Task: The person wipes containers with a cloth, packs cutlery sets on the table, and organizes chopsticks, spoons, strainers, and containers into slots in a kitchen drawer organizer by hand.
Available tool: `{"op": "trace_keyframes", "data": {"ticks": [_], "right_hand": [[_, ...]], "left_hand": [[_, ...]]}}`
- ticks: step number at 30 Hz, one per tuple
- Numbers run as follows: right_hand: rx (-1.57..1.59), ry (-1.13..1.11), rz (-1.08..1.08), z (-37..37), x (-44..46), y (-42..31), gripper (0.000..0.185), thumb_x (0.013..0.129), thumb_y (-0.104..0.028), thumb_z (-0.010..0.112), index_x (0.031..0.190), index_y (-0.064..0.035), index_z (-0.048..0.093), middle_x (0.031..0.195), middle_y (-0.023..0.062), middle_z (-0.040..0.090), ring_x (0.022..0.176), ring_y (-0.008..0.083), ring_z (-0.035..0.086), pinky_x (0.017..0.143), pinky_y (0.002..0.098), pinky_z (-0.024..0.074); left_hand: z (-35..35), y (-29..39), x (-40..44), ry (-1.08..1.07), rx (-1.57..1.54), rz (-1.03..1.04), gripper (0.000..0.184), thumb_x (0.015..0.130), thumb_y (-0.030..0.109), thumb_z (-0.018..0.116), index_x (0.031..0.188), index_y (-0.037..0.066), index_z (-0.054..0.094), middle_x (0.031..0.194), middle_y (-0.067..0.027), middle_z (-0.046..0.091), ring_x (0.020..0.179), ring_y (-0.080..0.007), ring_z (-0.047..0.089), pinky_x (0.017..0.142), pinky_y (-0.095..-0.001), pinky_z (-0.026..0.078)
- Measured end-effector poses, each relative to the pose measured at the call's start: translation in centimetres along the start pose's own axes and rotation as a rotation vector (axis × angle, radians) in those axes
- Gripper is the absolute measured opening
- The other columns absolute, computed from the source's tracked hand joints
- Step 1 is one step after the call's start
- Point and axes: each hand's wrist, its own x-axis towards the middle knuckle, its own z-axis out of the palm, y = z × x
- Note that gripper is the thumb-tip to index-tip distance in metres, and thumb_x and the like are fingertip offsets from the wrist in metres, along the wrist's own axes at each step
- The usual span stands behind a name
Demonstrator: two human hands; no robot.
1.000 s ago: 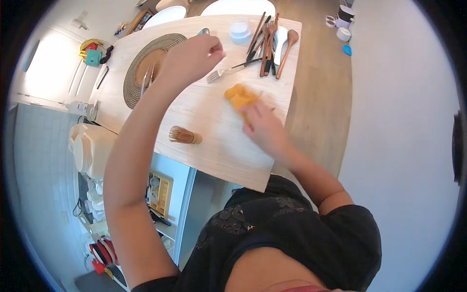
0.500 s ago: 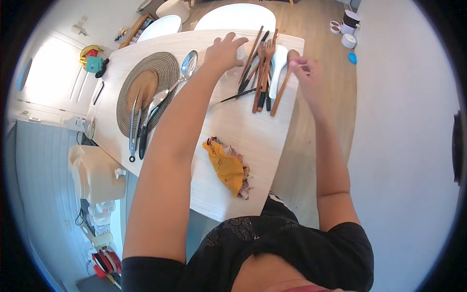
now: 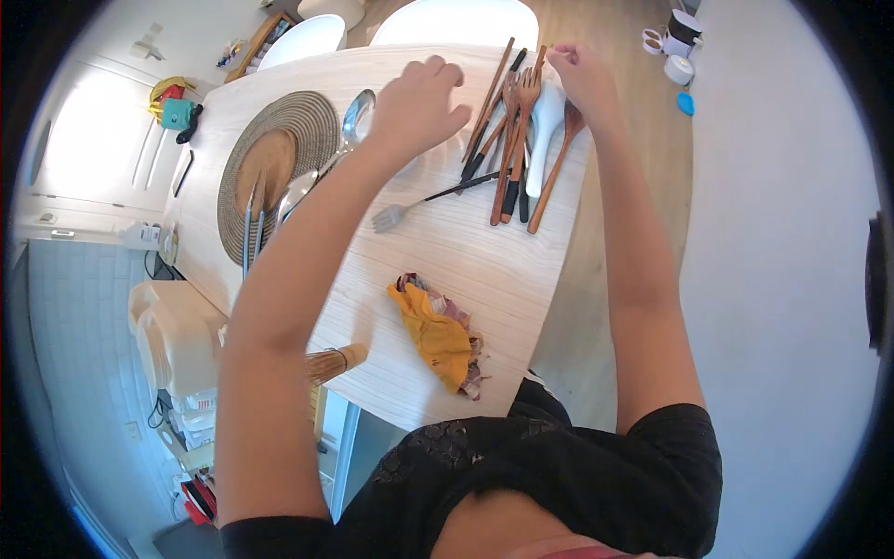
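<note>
My left hand hovers over the table between the ladle and the cutlery, fingers spread and nothing in them. At the far right end, my right hand has its fingertips pinched beside the tip of a thin wooden stick; whether it touches the stick is unclear. Below it lie a wooden spoon, a white spoon, a wooden fork and several chopsticks. A fork with a dark handle points left, apart from the bunch.
On the table, a yellow cloth bundle lies near me and a whisk sits by the near edge. A round woven mat bears a wooden disc and tongs. White chairs stand beyond.
My right hand has moved away from the wooden spoon, up past the cutlery's far end. My left hand has shifted slightly left and lower. The whisk and the dark-handled fork's head have come into sight.
</note>
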Motion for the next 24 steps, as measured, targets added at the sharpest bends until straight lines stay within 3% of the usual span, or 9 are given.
{"op": "trace_keyframes", "data": {"ticks": [1, 3, 5, 6, 12, 15, 19, 21, 24], "right_hand": [[-0.105, -0.007, 0.043, 0.4, 1.0, -0.1, 0.046, 0.082, -0.045, 0.057, 0.103, -0.0048, 0.065, 0.098, 0.0128, 0.065, 0.091, 0.025, 0.063, 0.078, 0.0354, 0.0477], [-0.212, -0.013, 0.084, 0.9, 2.7, -0.2, 0.05, 0.08, -0.05, 0.057, 0.101, -0.005, 0.066, 0.099, 0.0135, 0.066, 0.092, 0.0263, 0.063, 0.079, 0.0363, 0.0478], [-0.303, -0.301, 0.191, 1.0, 3.9, -0.2, 0.056, 0.077, -0.056, 0.056, 0.095, -0.0039, 0.068, 0.094, 0.0164, 0.066, 0.089, 0.0282, 0.064, 0.076, 0.0376, 0.0486], [-0.305, -0.302, 0.192, 1.2, 4.2, 0.0, 0.056, 0.077, -0.056, 0.056, 0.095, -0.0039, 0.068, 0.094, 0.0164, 0.066, 0.089, 0.0282, 0.064, 0.076, 0.0376, 0.0486], [-0.003, -0.451, 0.268, 2.0, 2.1, 0.0, 0.049, 0.082, -0.047, 0.058, 0.092, 0.0005, 0.065, 0.083, 0.0137, 0.064, 0.074, 0.0233, 0.061, 0.069, 0.0355, 0.0464], [-0.058, -0.431, 0.189, 2.7, 0.4, -0.5, 0.046, 0.084, -0.044, 0.057, 0.088, 0.0013, 0.064, 0.076, 0.0118, 0.063, 0.069, 0.0206, 0.059, 0.066, 0.0347, 0.0457], [-0.128, -0.331, 0.213, 3.5, -2.3, -2.0, 0.047, 0.083, -0.048, 0.052, 0.086, -0.0039, 0.068, 0.079, 0.0133, 0.066, 0.074, 0.0246, 0.063, 0.07, 0.0369, 0.047], [0.079, -0.141, 0.242, 4.0, -3.4, -2.2, 0.047, 0.084, -0.047, 0.05, 0.088, -0.003, 0.067, 0.079, 0.0139, 0.066, 0.078, 0.0246, 0.064, 0.073, 0.0363, 0.0464], [0.221, -0.017, 0.258, 4.5, -4.2, -2.3, 0.04, 0.087, -0.04, 0.051, 0.091, -0.0025, 0.066, 0.077, 0.0094, 0.064, 0.072, 0.0211, 0.06, 0.07, 0.0335, 0.0457]], "left_hand": [[1.0, 0.8, 1.3, -0.002, -0.001, 0.0, 0.045, 0.072, 0.035, 0.068, 0.108, 0.014, 0.055, 0.117, -0.0101, 0.053, 0.111, -0.0282, 0.052, 0.085, -0.0395, 0.048], [2.8, 2.1, 3.4, -0.168, 0.009, -0.293, 0.042, 0.076, 0.036, 0.063, 0.106, 0.008, 0.057, 0.106, -0.0129, 0.061, 0.1, -0.0267, 0.06, 0.081, -0.0376, 0.049], [3.4, 2.7, 4.7, -0.258, -0.073, -0.367, 0.042, 0.075, 0.035, 0.064, 0.104, 0.005, 0.058, 0.102, -0.015, 0.063, 0.094, -0.0286, 0.062, 0.079, -0.0381, 0.05], [3.6, 2.8, 4.9, -0.353, -0.152, -0.441, 0.042, 0.075, 0.034, 0.064, 0.103, 0.003, 0.059, 0.097, -0.0172, 0.065, 0.087, -0.0306, 0.064, 0.076, -0.0385, 0.051], [4.9, 2.7, 3.9, -0.317, -0.228, -0.357, 0.036, 0.073, 0.03, 0.065, 0.084, -0.004, 0.066, 0.082, -0.0215, 0.066, 0.08, -0.0334, 0.065, 0.072, -0.0398, 0.051], [4.7, 2.7, 3.2, -0.339, -0.206, -0.362, 0.03, 0.075, 0.026, 0.063, 0.078, -0.003, 0.068, 0.08, -0.0225, 0.065, 0.078, -0.0349, 0.065, 0.072, -0.041, 0.051], [4.7, 2.9, 1.0, -0.311, -0.226, -0.384, 0.026, 0.077, 0.02, 0.059, 0.082, -0.005, 0.065, 0.084, -0.0252, 0.065, 0.081, -0.0366, 0.064, 0.074, -0.0425, 0.05], [5.0, 3.1, -0.1, -0.24, -0.174, -0.415, 0.026, 0.083, 0.017, 0.052, 0.089, -0.006, 0.062, 0.092, -0.0253, 0.064, 0.088, -0.0367, 0.064, 0.078, -0.0429, 0.05], [5.3, 2.6, -1.1, -0.178, -0.179, -0.388, 0.03, 0.08, 0.015, 0.053, 0.096, -0.01, 0.055, 0.091, -0.031, 0.061, 0.086, -0.041, 0.063, 0.077, -0.0457, 0.049]]}}
